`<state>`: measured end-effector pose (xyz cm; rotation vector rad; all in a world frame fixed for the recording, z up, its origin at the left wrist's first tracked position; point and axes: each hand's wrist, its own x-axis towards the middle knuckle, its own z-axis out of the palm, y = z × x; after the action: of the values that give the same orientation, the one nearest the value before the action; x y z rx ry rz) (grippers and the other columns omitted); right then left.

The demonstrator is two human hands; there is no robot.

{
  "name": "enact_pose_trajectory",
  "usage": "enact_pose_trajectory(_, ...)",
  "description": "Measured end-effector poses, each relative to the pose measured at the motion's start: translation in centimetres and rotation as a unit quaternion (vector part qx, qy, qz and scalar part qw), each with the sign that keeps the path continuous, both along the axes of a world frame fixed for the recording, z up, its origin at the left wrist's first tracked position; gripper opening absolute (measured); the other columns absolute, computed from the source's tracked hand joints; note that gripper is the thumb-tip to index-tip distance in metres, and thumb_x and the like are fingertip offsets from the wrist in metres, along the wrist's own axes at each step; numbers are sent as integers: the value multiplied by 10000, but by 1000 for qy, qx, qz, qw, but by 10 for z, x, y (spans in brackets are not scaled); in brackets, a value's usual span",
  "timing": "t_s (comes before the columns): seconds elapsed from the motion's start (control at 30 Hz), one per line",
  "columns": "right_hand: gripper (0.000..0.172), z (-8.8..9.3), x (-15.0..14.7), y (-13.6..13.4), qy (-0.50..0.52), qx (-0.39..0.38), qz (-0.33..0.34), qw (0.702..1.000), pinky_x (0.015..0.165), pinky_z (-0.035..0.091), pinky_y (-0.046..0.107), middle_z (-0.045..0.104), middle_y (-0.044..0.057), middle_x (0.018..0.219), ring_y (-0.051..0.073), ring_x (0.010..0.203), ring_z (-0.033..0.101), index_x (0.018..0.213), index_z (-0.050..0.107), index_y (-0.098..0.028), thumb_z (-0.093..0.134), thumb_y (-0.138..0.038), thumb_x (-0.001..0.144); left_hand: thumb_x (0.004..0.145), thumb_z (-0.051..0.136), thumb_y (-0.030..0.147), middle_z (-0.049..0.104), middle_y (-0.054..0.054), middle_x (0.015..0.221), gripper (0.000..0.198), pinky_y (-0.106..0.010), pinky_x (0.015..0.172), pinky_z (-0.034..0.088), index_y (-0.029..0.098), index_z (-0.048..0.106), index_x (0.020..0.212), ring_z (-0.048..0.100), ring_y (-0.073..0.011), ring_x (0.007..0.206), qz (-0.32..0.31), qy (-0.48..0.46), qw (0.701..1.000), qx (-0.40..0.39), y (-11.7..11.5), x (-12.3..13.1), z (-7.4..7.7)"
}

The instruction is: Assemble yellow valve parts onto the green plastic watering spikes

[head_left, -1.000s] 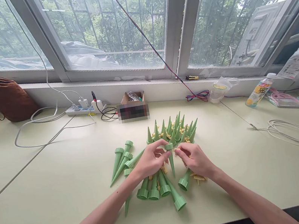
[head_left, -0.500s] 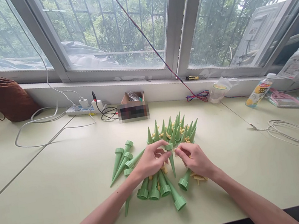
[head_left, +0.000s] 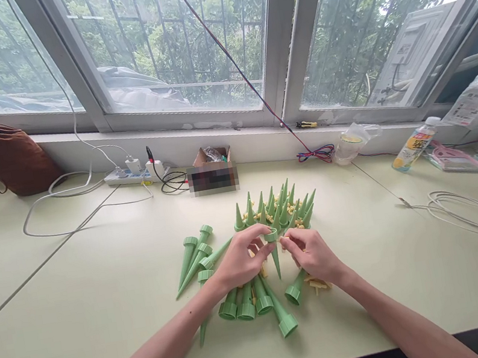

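The left hand [head_left: 245, 256] is clamped on the collar [head_left: 271, 235] of a green spike [head_left: 276, 261] at its three o'clock; the right hand [head_left: 310, 252], at the spike's three, has thumb and forefinger pinched together, on what is too small to tell. A steady collar grip and light fingertip pressure should serve best. The spike tapers evenly, its point toward six o'clock, collar uppermost.

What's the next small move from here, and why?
Probably ease the right hand slightly left until its pinched fingertips meet the green spike. The left hand grips that spike near its cap, tip down, with the side toward the right hand exposed, and only a narrow gap seems left. What the right fingertips hold is mostly hidden, so go gently.
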<state>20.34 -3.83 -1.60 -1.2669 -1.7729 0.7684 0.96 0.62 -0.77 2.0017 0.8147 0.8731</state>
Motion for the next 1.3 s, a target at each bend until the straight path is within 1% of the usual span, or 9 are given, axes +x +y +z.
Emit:
enact_pose_trajectory(0.37,397,0,-1,1,9,-9,-8,1000,481,378,261,452,-38,514,122,461,428,670,485,-206,468,-455,978,897,588,337,668,-52,987,194,-266,659,553,177,599,1005,627,-128,662,7,-2,1000,-6,-1,0,2)
enact_pose_trajectory(0.53,402,1,-2,1,16,1,-12,1000,483,403,260,498,-18,564,125,483,463,684,539,-194,481,-466,974,896,594,371,651,-19,823,218,-276,650,544,178,589,998,614,-131,609,5,-12,999,-40,-1,0,4)
enact_pose_trajectory(0.6,363,1,-2,1,20,6,-13,1000,488,419,260,549,1,628,128,506,492,755,595,-185,488,-454,974,903,592,385,631,-3,745,233,-274,627,536,181,579,1014,600,-133,581,2,-16,998,-63,-1,-1,4)
enact_pose_trajectory(0.67,291,0,-1,0,25,10,-16,1000,496,438,263,595,15,694,134,525,519,905,642,-183,508,-433,968,909,590,402,624,4,692,256,-267,595,521,183,568,1041,594,-139,572,0,-19,996,-90,0,-1,3)
enact_pose_trajectory(0.77,260,0,-1,-1,27,25,-19,999,520,469,269,646,38,826,138,563,551,1123,624,-199,561,-377,943,908,598,423,631,5,664,287,-254,555,497,186,550,1063,592,-146,570,-5,-35,991,-130,2,-3,3)
enact_pose_trajectory(0.83,271,0,0,-2,19,42,-18,999,539,488,271,659,56,919,136,589,564,1161,610,-207,592,-334,923,904,607,429,625,7,662,285,-251,548,492,183,546,1035,593,-144,568,-8,-53,987,-149,3,-4,3)
enact_pose_trajectory(0.97,265,0,-1,-3,0,75,-15,997,551,503,274,658,70,985,137,616,581,1165,601,-211,598,-294,913,892,627,428,609,3,678,281,-252,557,494,171,548,973,601,-146,592,-11,-75,983,-168,6,-4,3)
enact_pose_trajectory(1.17,203,-1,-1,-1,-4,101,-19,995,548,497,270,641,62,987,127,608,561,1131,612,-219,573,-274,939,892,631,427,611,17,634,293,-255,561,483,172,525,992,593,-145,577,-13,-76,979,-186,6,-4,2)
enact_pose_trajectory(1.3,155,-2,0,0,-4,114,-13,993,557,493,264,634,58,977,125,626,561,1081,636,-216,580,-255,942,890,633,424,585,25,647,285,-251,565,476,172,522,966,595,-141,591,-16,-76,980,-184,5,-4,2)
